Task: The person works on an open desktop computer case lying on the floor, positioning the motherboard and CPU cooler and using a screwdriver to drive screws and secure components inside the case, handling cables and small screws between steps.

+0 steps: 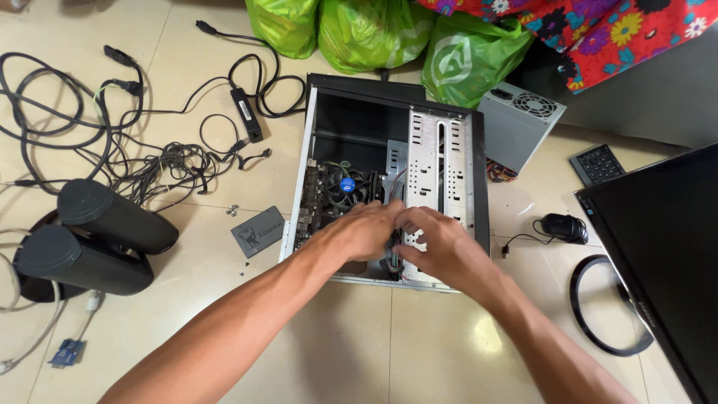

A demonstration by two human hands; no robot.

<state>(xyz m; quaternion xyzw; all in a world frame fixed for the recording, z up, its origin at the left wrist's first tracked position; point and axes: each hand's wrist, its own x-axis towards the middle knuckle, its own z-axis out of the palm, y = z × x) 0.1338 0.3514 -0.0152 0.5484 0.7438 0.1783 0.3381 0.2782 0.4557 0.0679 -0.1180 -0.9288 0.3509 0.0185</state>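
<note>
Hands: left hand point(368, 230) and right hand point(441, 251) meet inside the open computer case point(479, 172), both pinching the cable bundle point(392, 253) (partly hidden).
Axis: case runs away from the person on the floor point(351, 344); bundle at its near edge.

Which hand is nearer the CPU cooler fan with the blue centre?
Left. The left hand sits just below-right of the CPU fan; the right hand is farther right, over the drive-bay panel.

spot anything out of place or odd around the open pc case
Yes. The power supply unit sits outside the computer case, on the floor. A grey solid-state drive and small screws lie loose on the tiles beside it.
</note>
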